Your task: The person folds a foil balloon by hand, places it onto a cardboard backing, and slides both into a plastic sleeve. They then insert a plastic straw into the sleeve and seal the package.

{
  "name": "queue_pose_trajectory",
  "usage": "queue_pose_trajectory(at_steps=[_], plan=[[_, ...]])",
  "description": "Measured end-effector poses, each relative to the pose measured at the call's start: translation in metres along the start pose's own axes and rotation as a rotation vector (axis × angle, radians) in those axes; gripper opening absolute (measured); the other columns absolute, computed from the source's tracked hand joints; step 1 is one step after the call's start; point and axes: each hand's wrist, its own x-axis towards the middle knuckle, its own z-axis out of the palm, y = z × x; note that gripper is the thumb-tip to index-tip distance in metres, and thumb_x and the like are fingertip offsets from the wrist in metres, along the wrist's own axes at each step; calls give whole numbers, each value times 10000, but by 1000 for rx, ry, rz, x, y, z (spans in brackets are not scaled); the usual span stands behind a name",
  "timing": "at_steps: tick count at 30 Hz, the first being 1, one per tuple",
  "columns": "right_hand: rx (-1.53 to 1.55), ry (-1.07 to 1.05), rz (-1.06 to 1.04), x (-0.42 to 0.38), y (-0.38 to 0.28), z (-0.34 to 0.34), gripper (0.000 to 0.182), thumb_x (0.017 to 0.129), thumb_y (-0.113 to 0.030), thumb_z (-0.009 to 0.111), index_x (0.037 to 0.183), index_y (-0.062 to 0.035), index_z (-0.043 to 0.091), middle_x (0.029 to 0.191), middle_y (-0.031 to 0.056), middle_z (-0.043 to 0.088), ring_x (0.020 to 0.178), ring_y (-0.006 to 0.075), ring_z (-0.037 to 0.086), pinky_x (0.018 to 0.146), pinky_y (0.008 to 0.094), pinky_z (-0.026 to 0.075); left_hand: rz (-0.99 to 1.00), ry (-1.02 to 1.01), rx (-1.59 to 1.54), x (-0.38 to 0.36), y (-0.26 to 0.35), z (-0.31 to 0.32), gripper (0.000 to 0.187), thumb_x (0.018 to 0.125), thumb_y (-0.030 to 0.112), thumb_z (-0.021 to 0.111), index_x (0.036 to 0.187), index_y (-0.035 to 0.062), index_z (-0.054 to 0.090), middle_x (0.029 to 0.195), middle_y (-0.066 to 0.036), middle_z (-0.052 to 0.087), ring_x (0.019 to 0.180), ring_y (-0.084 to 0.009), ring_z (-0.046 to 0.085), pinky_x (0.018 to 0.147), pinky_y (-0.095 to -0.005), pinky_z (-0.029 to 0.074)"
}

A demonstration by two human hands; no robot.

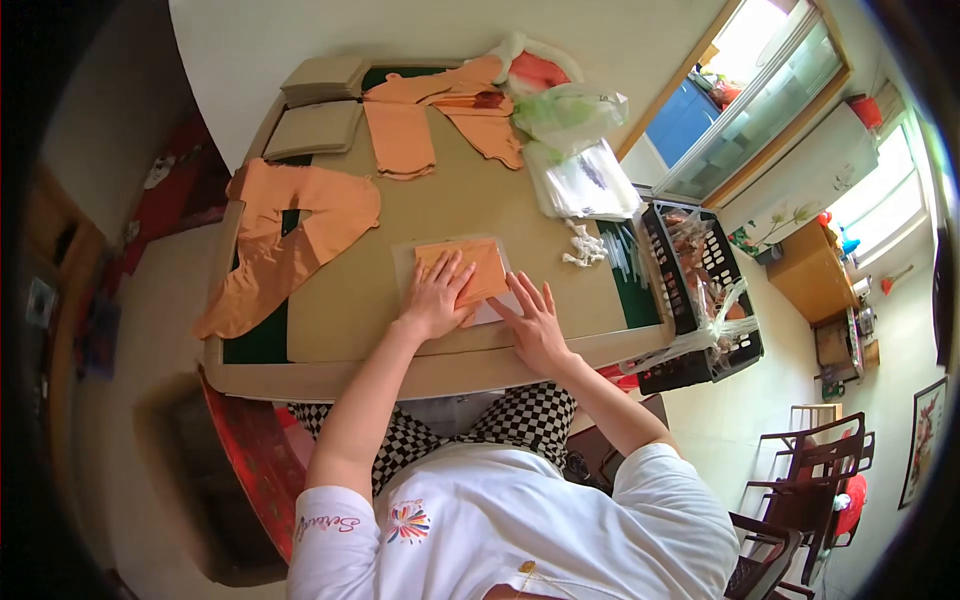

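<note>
A folded piece of orange fabric (478, 258) lies near the middle of the table, on what looks like a clear plastic sleeve with a pale sheet (490, 312) showing at its near edge. My left hand (436, 296) rests flat on the left part of the fabric, fingers stretched out. At the fabric's right edge is my right hand (534, 320), its fingers spread and the tips at the fabric's corner and the pale sheet. Neither hand is closed around anything. What lies beneath the palms is hidden.
Orange garments lie at the table's left (300, 215) and back (400, 140). Cardboard stacks (318, 130) sit at the back left. At right are clear plastic bags (585, 180), a white bunch (583, 245), thin clear strips (625, 255) and a black crate (700, 290) beside the table.
</note>
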Motion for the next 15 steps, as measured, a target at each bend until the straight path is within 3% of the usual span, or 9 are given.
queue_pose_trajectory(at_steps=[3,6,9,12,15], plan=[[8,91,-54,0,5,4,656,688,46,551,1271,-255,569,1486,113,295,1378,325,264,1107,574,162,-66,-85,-197,7,-8,-7,591,950,519,338,1430,176,365,1518,-100,250,1424,-244,158,1140,-508,83],[28,-75,-187,-7,15,5,653,697,29,564,1271,-281,567,1481,103,309,1380,296,273,1110,574,158,-112,-112,-298,9,-7,-12,556,974,487,278,1429,181,371,1520,-87,254,1429,-229,143,1143,-491,61],[35,-95,-288,-10,15,9,658,677,18,591,1265,-277,572,1474,86,330,1381,269,283,1112,576,159,-118,-129,-330,9,-8,-13,567,970,498,274,1436,185,356,1528,-80,236,1432,-224,133,1145,-480,50],[74,-174,-247,-5,10,1,662,654,25,605,1255,-252,582,1469,75,345,1382,265,283,1114,577,159,-129,-126,-314,11,-9,-11,566,972,496,269,1438,185,353,1530,-73,234,1433,-216,133,1146,-474,42],[98,-191,-279,3,6,-3,651,646,30,614,1245,-224,588,1464,74,357,1378,269,287,1116,574,163,-115,-113,-350,11,-10,-10,565,962,452,338,1416,119,385,1532,-68,234,1435,-199,123,1137,-494,51]])
